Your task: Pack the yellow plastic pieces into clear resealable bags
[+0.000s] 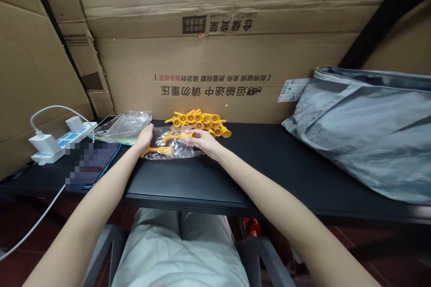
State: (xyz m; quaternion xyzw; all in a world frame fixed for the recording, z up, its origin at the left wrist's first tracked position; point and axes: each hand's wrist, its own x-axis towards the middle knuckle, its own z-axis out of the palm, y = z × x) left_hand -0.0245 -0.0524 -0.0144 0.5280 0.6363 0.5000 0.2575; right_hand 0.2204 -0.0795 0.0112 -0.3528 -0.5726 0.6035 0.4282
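Note:
A clear plastic bag (pixel 175 149) lies on the black table (pixel 208 179) with two yellow plastic funnel-shaped pieces inside. My left hand (pixel 145 136) rests on the bag's left edge, fingers curled over one yellow piece (pixel 158 149). My right hand (pixel 204 140) pinches the other yellow piece (pixel 178 135) through the bag. Just behind lies a pile of several more yellow pieces (pixel 202 122).
A second clear bag (pixel 126 124) and a phone (pixel 107 121) lie at the left, with a white power strip (pixel 59 141), chargers and a tablet (pixel 90 163). A large grey bag (pixel 367 130) fills the right side. Cardboard boxes (pixel 215 54) wall the back.

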